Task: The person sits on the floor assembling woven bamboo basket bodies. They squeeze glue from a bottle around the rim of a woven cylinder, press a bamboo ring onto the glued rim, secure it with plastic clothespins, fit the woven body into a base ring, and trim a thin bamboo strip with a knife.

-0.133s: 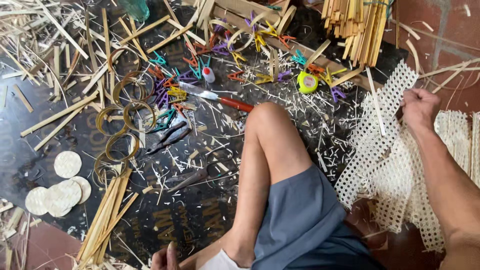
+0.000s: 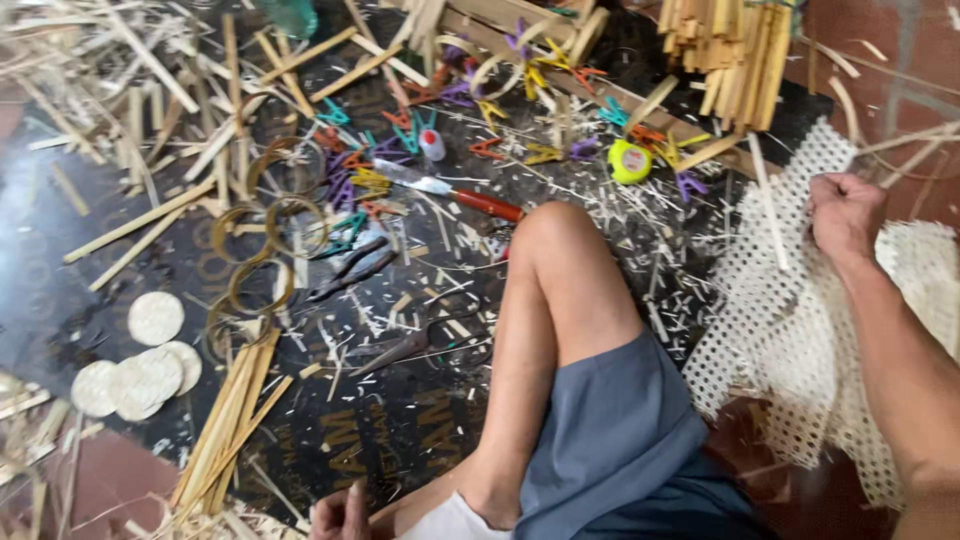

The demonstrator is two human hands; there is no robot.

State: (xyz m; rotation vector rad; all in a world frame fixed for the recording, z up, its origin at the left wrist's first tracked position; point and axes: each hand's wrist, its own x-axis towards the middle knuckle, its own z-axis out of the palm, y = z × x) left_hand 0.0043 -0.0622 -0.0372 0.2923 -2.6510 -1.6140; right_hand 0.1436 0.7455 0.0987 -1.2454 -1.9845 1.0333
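You sit on a dark floor buried in bamboo splinters and strips, with reddish tile showing at its edges. Your bent knee in grey shorts fills the middle. The largest thing by your fingers is the sheet of open-weave cane webbing, pale and lacy, draped just below and to the left of your right hand. That hand is raised, its fingers curled together and clamped on the webbing's upper edge, forearm running back toward you along the right side. Beyond those fingers stands a bundle of bamboo slats. Well to the left of them lie bamboo rings, round woven discs and a fan of long splints. Smaller still: scissors by your knee, a red-handled knife, a yellow-green tape measure and scattered coloured clips. Your left hand rests low at the bottom edge, only its knuckles showing; whether its fingers are apart or closed cannot be told.
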